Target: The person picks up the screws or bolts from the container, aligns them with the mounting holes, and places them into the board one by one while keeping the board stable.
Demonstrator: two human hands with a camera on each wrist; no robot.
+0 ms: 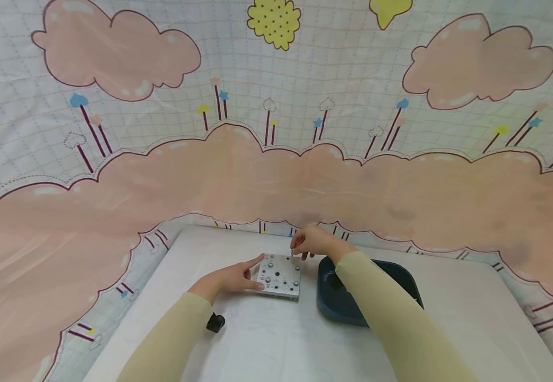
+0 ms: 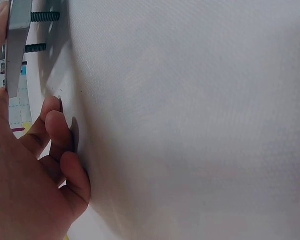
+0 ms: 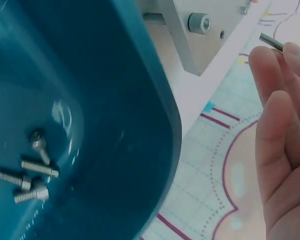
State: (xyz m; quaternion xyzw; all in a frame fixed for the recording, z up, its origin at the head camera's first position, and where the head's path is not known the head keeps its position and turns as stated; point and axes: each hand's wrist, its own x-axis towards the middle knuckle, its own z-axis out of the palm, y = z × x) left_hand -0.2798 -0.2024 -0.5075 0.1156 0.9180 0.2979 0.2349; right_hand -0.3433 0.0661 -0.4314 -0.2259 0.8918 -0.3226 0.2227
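Note:
A square metal plate (image 1: 280, 275) with several holes and socket-head screws lies over the white table. My left hand (image 1: 231, 277) grips its left side, with index finger and thumb spread to two corners. Below the plate, threaded screw ends (image 2: 45, 17) stick out in the left wrist view, while the other fingers curl near the tabletop. At the plate's far right corner, my right hand (image 1: 316, 241) pinches a small screw (image 3: 271, 41) between thumb and fingertips. Its threaded end points toward the plate, close to an open hole (image 3: 222, 34); its head is hidden by the fingers.
A dark blue bin (image 1: 326, 302) stands right of the plate, partly under my right forearm. Several loose screws (image 3: 38, 167) lie inside it. A small black object (image 1: 216, 322) sits by my left wrist. A patterned cloth (image 1: 276, 185) hangs behind the white table (image 1: 276, 345).

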